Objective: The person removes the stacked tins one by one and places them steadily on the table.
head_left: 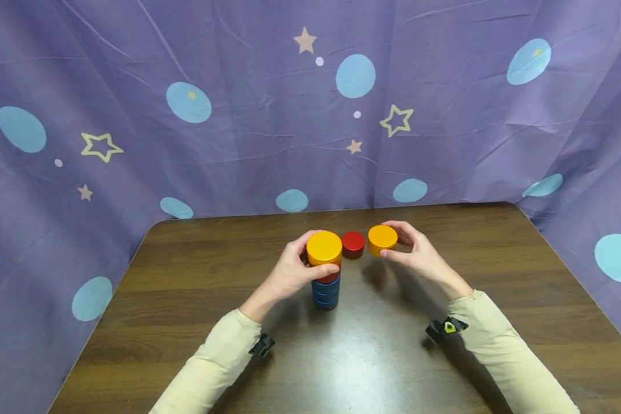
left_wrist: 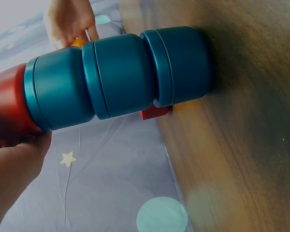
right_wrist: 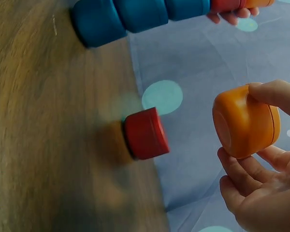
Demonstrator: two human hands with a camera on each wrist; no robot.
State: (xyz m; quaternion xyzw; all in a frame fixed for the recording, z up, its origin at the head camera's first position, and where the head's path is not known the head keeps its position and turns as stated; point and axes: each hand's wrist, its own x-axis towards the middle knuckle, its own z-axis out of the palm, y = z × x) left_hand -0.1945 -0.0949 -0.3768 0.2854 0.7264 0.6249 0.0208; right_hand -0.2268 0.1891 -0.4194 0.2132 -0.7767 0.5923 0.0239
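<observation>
A column of small round lidded tins stands upright on the table: three blue tins (left_wrist: 123,75) at the bottom, a red tin (left_wrist: 9,99) above them, and an orange tin (head_left: 324,247) on top. My left hand (head_left: 292,267) grips the column near its top, thumb across the front and fingers mostly hidden behind. To the right, my right hand (head_left: 419,253) holds another orange tin (right_wrist: 246,123) in the air, pinched between thumb and fingers. Between the column and that hand, a second red tin (right_wrist: 146,134) rests on the table, touched by neither hand.
The brown wood table (head_left: 207,270) ends at a back edge just beyond the tins. Behind it hangs a purple curtain (head_left: 269,98) with stars and blue ovals. Black wrist straps (head_left: 261,345) sit on both sleeves.
</observation>
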